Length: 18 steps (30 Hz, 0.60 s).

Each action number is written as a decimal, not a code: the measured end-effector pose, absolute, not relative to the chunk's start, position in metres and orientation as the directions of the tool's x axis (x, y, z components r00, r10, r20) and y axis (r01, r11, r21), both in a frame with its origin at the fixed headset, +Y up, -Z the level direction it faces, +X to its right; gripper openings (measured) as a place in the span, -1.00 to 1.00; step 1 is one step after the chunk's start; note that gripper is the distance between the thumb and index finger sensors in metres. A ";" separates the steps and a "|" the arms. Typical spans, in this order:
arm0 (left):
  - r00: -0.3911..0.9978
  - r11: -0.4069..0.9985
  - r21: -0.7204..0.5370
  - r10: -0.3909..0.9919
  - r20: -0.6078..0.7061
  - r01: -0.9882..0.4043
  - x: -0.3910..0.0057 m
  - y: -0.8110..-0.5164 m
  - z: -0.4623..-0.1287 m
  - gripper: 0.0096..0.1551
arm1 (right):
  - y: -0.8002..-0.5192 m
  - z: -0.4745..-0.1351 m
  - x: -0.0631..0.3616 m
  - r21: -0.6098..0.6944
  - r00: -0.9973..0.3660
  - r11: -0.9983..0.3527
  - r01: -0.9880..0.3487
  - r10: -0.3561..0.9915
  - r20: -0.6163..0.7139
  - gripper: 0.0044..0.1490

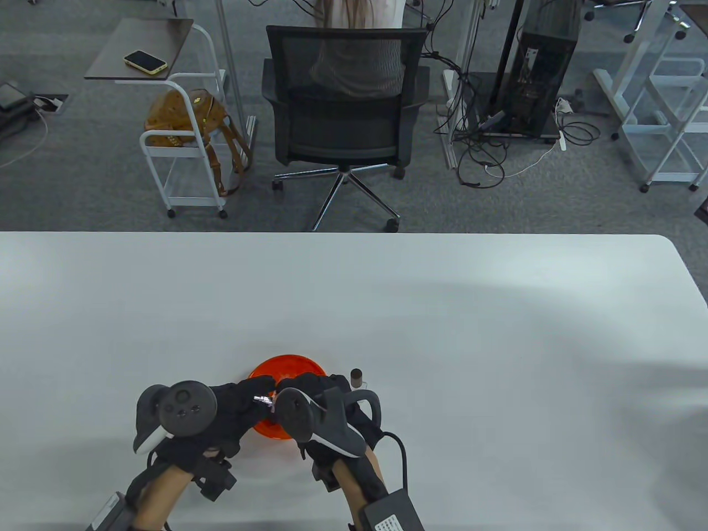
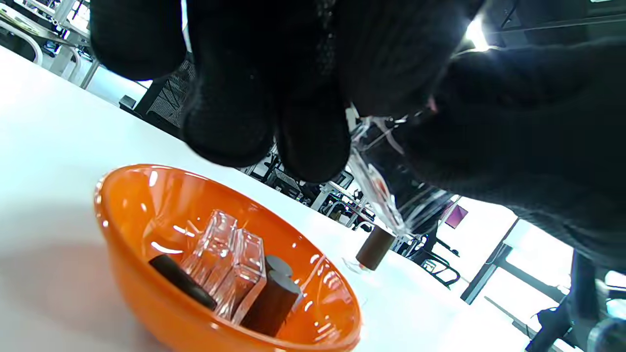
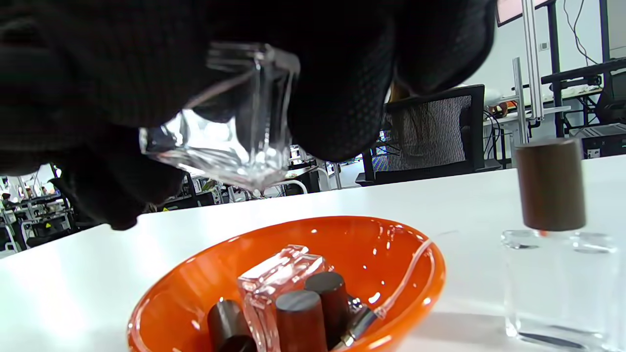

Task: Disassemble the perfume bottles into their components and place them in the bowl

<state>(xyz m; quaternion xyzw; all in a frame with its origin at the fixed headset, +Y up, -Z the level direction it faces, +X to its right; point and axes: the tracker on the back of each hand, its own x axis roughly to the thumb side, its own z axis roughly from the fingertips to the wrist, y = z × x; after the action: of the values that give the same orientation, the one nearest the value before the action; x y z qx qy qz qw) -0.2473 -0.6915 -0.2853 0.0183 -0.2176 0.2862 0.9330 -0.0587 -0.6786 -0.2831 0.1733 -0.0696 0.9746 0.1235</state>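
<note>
Two gloved hands meet near the table's (image 1: 498, 310) front edge, above one orange bowl (image 1: 293, 365). Between them they grip a single clear glass bottle (image 3: 230, 142), held in the air over the bowl. The left hand (image 1: 232, 406) has its fingers curled around one end, the right hand (image 1: 315, 390) clasps the other — the table view shows only a small glint of glass there, while the right wrist view shows the bottle's square body plainly.

Inside the bowl, hidden from the table view by the hands, the wrist views show three dark brown caps (image 3: 301, 318) — two clear bottle bodies (image 2: 230, 269) show in the left wrist view, plus a thin tube with a metal sprayer (image 3: 359, 325) leaning on the rim.

Just beyond the bowl's right side stands one more bottle with its brown cap on (image 3: 552, 186), upright on the table.
</note>
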 end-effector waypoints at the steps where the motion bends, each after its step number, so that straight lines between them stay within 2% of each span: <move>1: 0.744 0.840 -0.084 0.518 0.423 -0.536 -0.247 -0.691 -0.285 -0.45 | -0.678 -0.283 -0.059 -0.091 -0.908 -0.959 -0.270 0.221 0.356 -0.30; 5: 0.784 0.858 -0.009 0.473 0.402 -0.514 -0.245 -0.691 -0.283 -0.41 | -0.678 -0.282 -0.058 -0.093 -0.912 -0.965 -0.244 0.196 0.359 -0.30; 9: 0.755 0.849 -0.098 0.509 0.413 -0.519 -0.245 -0.692 -0.284 -0.38 | -0.678 -0.282 -0.060 -0.100 -0.915 -0.968 -0.229 0.179 0.362 -0.30; 12: 0.750 0.843 -0.083 0.515 0.415 -0.532 -0.246 -0.692 -0.284 -0.43 | -0.678 -0.282 -0.061 -0.096 -0.913 -0.967 -0.236 0.187 0.363 -0.30; 15: 0.774 0.845 -0.030 0.503 0.385 -0.534 -0.248 -0.693 -0.284 -0.40 | -0.680 -0.282 -0.061 -0.078 -0.909 -0.966 -0.246 0.202 0.365 -0.30; 18: 0.752 0.840 -0.103 0.526 0.397 -0.533 -0.246 -0.693 -0.284 -0.37 | -0.682 -0.283 -0.061 -0.080 -0.913 -0.968 -0.239 0.195 0.360 -0.30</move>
<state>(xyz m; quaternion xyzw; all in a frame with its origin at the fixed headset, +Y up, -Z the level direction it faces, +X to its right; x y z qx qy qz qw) -0.2463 -0.6925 -0.2843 0.0081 -0.2098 0.2827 0.9360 -0.0613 -0.6821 -0.2827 0.1772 -0.0613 0.9760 0.1111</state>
